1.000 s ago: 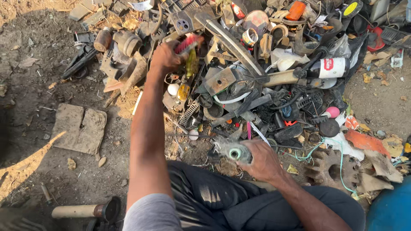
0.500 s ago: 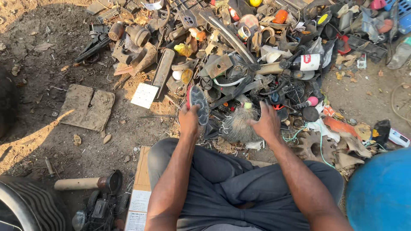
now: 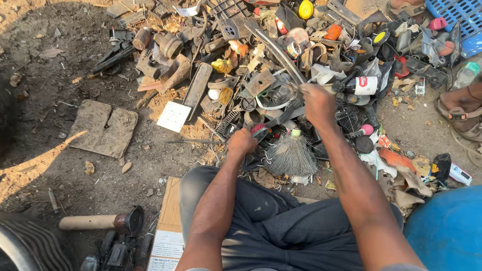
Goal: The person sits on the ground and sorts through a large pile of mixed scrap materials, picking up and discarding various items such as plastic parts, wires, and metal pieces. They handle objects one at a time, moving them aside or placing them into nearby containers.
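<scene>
Head view — our left hand [image 3: 242, 142] closed on red-handled tool [image 3: 259, 131]; our right hand [image 3: 317, 102] gripping thin metal strip [image 3: 297, 87], higher up. One wire bundle [image 3: 291, 155] lies between two hands, on scrap pile [image 3: 281, 55] — touching neither.

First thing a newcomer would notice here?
The big scrap heap across the top: dark metal and plastic parts with yellow, orange and red bits. At its near edge the left hand grips a red-handled tool beside a fanned bundle of wires, while the right hand reaches into the pile.
</scene>
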